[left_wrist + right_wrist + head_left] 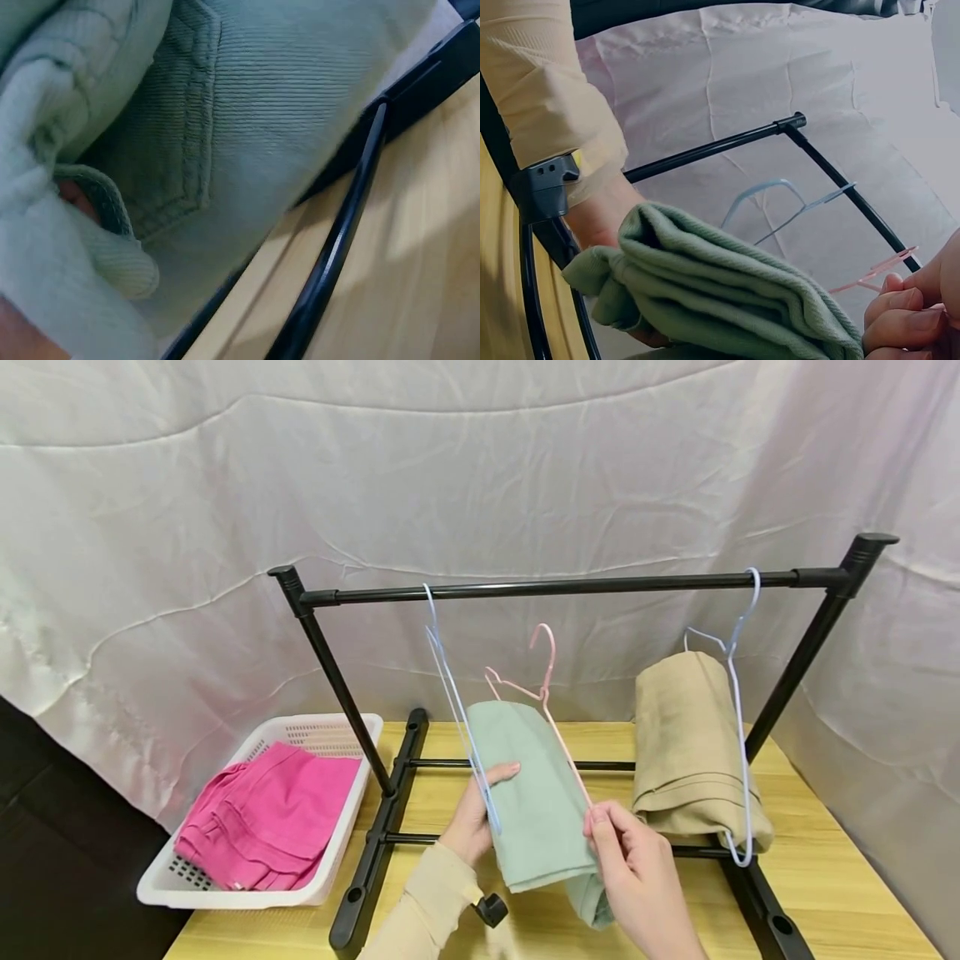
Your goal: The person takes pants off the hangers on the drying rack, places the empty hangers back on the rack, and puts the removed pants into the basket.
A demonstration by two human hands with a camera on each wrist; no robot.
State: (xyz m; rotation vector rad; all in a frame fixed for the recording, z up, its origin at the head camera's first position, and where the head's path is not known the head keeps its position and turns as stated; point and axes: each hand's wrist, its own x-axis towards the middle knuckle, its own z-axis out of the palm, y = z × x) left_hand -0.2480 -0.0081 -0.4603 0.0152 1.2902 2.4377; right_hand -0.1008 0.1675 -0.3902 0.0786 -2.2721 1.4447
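Observation:
Folded pale green trousers (536, 802) hang over a pink hanger (552, 664), whose hook is free in the air below the black rail. My left hand (472, 818) grips the trousers from the left, thumb on top, its other fingers hidden beneath the cloth. With thumb and fingers, my right hand (633, 856) pinches the hanger's lower right corner. The left wrist view shows a stitched pocket (176, 127) on the ribbed cloth. In the right wrist view the folded layers of the trousers (720, 285) lie between both hands.
The black rack's rail (555, 587) carries a bare blue hanger (432, 614), close by my left hand. Another blue hanger (737, 693) holds khaki trousers (678, 727) at right. Left of the rack, a white basket (352, 728) contains a pink garment (288, 810).

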